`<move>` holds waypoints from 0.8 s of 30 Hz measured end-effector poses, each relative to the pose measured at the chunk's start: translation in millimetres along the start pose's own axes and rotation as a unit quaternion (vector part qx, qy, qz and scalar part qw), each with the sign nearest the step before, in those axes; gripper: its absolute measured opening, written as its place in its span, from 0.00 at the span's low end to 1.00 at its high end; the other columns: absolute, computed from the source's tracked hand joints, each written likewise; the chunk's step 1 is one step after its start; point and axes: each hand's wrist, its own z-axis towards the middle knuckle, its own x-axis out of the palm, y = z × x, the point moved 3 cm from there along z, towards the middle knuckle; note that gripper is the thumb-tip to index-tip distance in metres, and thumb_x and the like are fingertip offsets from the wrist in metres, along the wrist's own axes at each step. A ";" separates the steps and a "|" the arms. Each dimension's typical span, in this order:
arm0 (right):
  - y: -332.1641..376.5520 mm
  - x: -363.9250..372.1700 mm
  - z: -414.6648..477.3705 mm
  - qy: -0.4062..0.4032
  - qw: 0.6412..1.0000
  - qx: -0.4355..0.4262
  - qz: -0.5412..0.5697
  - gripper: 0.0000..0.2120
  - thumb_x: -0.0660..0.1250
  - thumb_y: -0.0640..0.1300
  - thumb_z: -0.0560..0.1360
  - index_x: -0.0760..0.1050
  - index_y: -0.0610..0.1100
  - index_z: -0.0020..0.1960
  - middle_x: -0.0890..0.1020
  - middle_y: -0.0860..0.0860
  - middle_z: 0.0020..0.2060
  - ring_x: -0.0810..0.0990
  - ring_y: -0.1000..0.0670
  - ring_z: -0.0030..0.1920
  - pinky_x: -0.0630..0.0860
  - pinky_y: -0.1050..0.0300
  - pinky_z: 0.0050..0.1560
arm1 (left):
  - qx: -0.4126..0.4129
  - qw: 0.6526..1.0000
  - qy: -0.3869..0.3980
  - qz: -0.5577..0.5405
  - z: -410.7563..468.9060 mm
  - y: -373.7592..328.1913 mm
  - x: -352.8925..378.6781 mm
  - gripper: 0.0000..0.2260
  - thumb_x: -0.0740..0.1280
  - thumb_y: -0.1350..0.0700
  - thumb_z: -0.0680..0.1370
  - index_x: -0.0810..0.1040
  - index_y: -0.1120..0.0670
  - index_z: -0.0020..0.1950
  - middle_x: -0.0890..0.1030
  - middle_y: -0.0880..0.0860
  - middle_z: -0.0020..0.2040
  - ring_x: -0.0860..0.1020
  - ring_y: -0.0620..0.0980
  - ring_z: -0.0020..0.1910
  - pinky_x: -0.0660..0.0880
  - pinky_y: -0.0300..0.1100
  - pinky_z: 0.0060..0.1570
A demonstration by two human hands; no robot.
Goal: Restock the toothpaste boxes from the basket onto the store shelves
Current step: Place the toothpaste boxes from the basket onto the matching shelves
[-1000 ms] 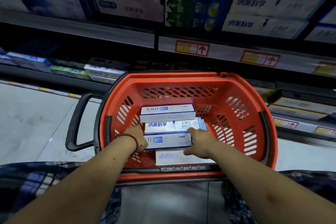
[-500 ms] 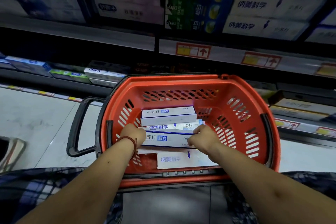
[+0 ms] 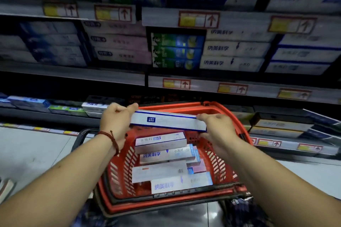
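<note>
Currently both hands hold one toothpaste box point(image 3: 168, 120) above the far half of the red basket point(image 3: 166, 202).

- Left hand point(image 3: 118, 121): curled round the box's left end, thumb along the top edge, the other fingers folded below. A red cord bracelet point(image 3: 113, 139) sits on this wrist.
- Right hand point(image 3: 219, 131): pinches the right end, thumb on the top edge, fingers under the end; how far they curl cannot be told.
- Held box: white with blue borders and a small blue label near the middle. It lies lengthwise between the hands, the right end a little lower, and is clear of the boxes beneath it.
- Basket contents: several more boxes in a loose pile. A white box with a blue label point(image 3: 160, 142) is topmost at the far end, a white and blue box point(image 3: 166, 154) lies under it, a plain white one point(image 3: 158, 171) comes next, and another white and blue one point(image 3: 180, 183) lies against the near wall.
- Basket's black handle point(image 3: 79, 138) hangs out on the left side.
- Shelves point(image 3: 73, 73) run across the view behind the basket, stacked with boxes: green and blue ones point(image 3: 177, 51) in the middle, white ones point(image 3: 234, 49) just to their right.
- Yellow price tags point(image 3: 199, 19) with arrows line the shelf edges; print is blurred.
</note>
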 end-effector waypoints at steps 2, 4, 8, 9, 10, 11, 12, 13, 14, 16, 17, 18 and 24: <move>10.2 -5.7 0.5 -0.005 0.999 0.014 0.049 0.10 0.74 0.41 0.74 0.78 0.37 0.50 0.82 0.42 0.45 0.81 0.45 0.46 0.80 0.35 0.57 | 0.006 1.000 0.000 -0.028 -3.5 -18.0 -2.5 0.18 0.80 0.45 0.61 0.72 0.49 0.27 0.78 0.59 0.36 0.79 0.58 0.38 0.76 0.57 0.39; 14.1 -11.6 2.2 -0.021 0.995 0.039 0.087 0.12 0.74 0.37 0.75 0.77 0.36 0.55 0.81 0.42 0.49 0.80 0.45 0.48 0.81 0.39 0.55 | 0.005 0.998 0.002 -0.064 -9.8 -32.1 -0.8 0.14 0.80 0.54 0.69 0.74 0.50 0.32 0.79 0.61 0.37 0.81 0.56 0.36 0.78 0.52 0.38; 24.6 -19.4 7.5 -0.020 0.988 0.047 0.147 0.12 0.74 0.32 0.72 0.78 0.36 0.54 0.82 0.38 0.55 0.81 0.41 0.58 0.82 0.41 0.57 | -0.030 0.990 0.060 -0.125 -8.2 -39.4 14.9 0.02 0.72 0.67 0.75 0.81 0.63 0.46 0.82 0.62 0.43 0.83 0.55 0.37 0.84 0.48 0.39; 27.5 -20.7 9.2 -0.014 0.986 0.046 0.157 0.12 0.73 0.31 0.72 0.79 0.37 0.54 0.82 0.39 0.55 0.81 0.41 0.59 0.81 0.40 0.59 | -0.036 0.988 0.067 -0.133 -5.3 -40.2 17.2 0.02 0.72 0.67 0.75 0.82 0.63 0.47 0.84 0.64 0.46 0.84 0.58 0.43 0.84 0.53 0.46; 30.7 -21.7 10.1 -0.010 0.985 0.044 0.168 0.13 0.73 0.30 0.72 0.80 0.38 0.56 0.83 0.40 0.56 0.80 0.42 0.60 0.79 0.39 0.61 | -0.040 0.987 0.068 -0.139 -1.8 -40.6 17.6 0.03 0.72 0.67 0.74 0.82 0.64 0.47 0.84 0.65 0.49 0.84 0.61 0.49 0.82 0.58 0.53; 33.7 -22.2 11.1 -0.005 0.984 0.041 0.174 0.15 0.72 0.29 0.72 0.80 0.39 0.57 0.83 0.40 0.56 0.80 0.42 0.60 0.79 0.38 0.62 | -0.043 0.986 0.069 -0.144 0.8 -41.7 18.3 0.05 0.73 0.66 0.74 0.83 0.64 0.49 0.84 0.66 0.52 0.84 0.63 0.53 0.80 0.61 0.57; 35.7 -22.7 12.2 -0.004 0.984 0.039 0.173 0.16 0.72 0.29 0.72 0.80 0.39 0.58 0.83 0.40 0.56 0.80 0.41 0.60 0.78 0.37 0.63 | -0.046 0.986 0.072 -0.145 4.4 -41.3 18.2 0.06 0.73 0.66 0.74 0.83 0.64 0.51 0.84 0.67 0.54 0.83 0.63 0.54 0.78 0.62 0.59; 37.5 -22.7 13.0 -0.003 0.985 0.039 0.169 0.17 0.71 0.28 0.72 0.80 0.39 0.59 0.84 0.40 0.56 0.81 0.41 0.60 0.78 0.38 0.63 | -0.049 0.985 0.080 -0.144 6.9 -40.7 18.9 0.08 0.72 0.66 0.74 0.83 0.63 0.53 0.84 0.66 0.55 0.83 0.61 0.52 0.79 0.60 0.60; 38.6 -22.5 12.9 -0.003 0.986 0.040 0.163 0.17 0.70 0.28 0.72 0.81 0.39 0.58 0.85 0.40 0.55 0.82 0.40 0.59 0.79 0.39 0.62 | -0.052 0.985 0.091 -0.135 9.1 -39.7 19.6 0.09 0.71 0.65 0.75 0.83 0.62 0.55 0.84 0.64 0.55 0.83 0.59 0.50 0.79 0.58 0.59; 39.3 -22.5 12.1 -0.004 0.988 0.039 0.149 0.17 0.67 0.26 0.72 0.81 0.37 0.58 0.86 0.38 0.53 0.83 0.39 0.56 0.81 0.45 0.54 | -0.058 0.985 0.118 -0.109 12.4 -38.8 19.8 0.11 0.70 0.65 0.76 0.83 0.57 0.57 0.85 0.61 0.52 0.82 0.56 0.46 0.79 0.53 0.56; 40.1 -22.8 11.6 -0.010 0.989 0.037 0.145 0.17 0.66 0.25 0.72 0.81 0.36 0.58 0.86 0.38 0.52 0.84 0.39 0.54 0.81 0.48 0.49 | -0.059 0.984 0.135 -0.098 12.9 -40.1 19.2 0.12 0.70 0.66 0.76 0.83 0.56 0.57 0.85 0.60 0.51 0.83 0.56 0.46 0.80 0.52 0.53; 41.4 -23.7 10.5 -0.016 0.989 0.035 0.144 0.18 0.65 0.24 0.71 0.80 0.35 0.57 0.86 0.37 0.51 0.84 0.39 0.53 0.80 0.49 0.46 | -0.056 0.983 0.149 -0.091 13.8 -41.8 18.0 0.13 0.69 0.68 0.76 0.82 0.55 0.57 0.85 0.60 0.50 0.83 0.57 0.46 0.81 0.52 0.49; 49.1 -25.6 11.1 -0.026 0.974 0.036 0.224 0.11 0.71 0.34 0.76 0.76 0.37 0.57 0.81 0.40 0.56 0.80 0.42 0.59 0.78 0.45 0.63 | 0.025 0.973 0.223 -0.057 4.3 -50.6 17.6 0.27 0.69 0.78 0.68 0.81 0.55 0.62 0.86 0.55 0.57 0.85 0.56 0.53 0.83 0.50 0.49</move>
